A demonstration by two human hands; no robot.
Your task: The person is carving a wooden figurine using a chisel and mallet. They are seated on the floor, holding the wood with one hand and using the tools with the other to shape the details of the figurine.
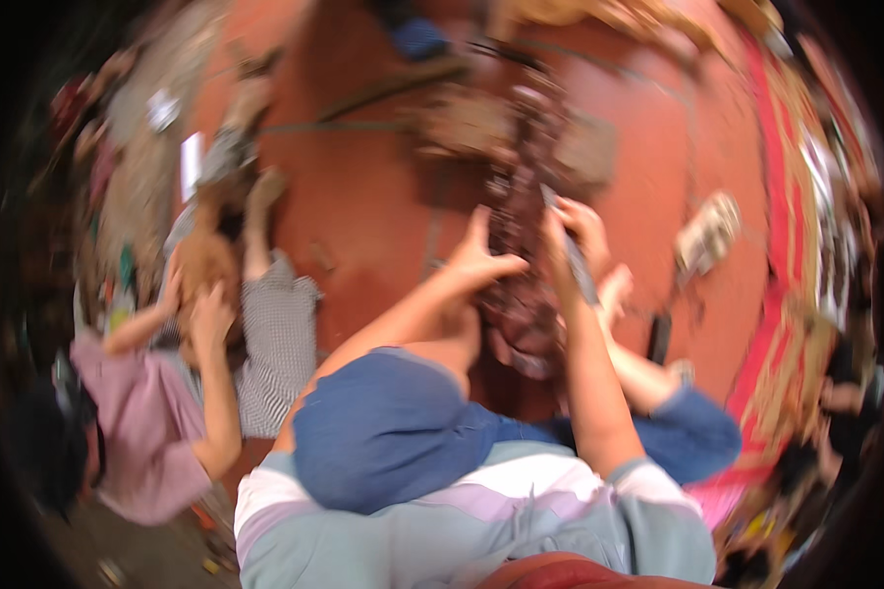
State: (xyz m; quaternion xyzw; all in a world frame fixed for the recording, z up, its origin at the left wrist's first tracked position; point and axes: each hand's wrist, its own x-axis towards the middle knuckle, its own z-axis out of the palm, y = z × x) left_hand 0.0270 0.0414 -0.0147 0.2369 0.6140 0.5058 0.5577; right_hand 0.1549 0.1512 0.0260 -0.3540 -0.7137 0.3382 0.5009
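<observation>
A long, dark reddish-brown carved piece, apparently wood (525,319), runs away from me between my legs, its surface lumpy and blurred. My left hand (476,260) grips its left side, with the thumb laid over the top and a finger pointing away from me. Across its right edge, my right hand (581,234) is closed round a slim grey metal tool (581,270), which looks like a chisel or knife. Motion smears the tool's tip, so I cannot tell whether it touches the carving.
Under the carving's far part is a brownish block (584,152) on red floor tiles (363,196). A pale-headed tool (709,234) with a dark handle lies right. Left, a person in a pink shirt (142,422) handles a light-brown piece (206,265). A red-edged mat (776,294) borders the right.
</observation>
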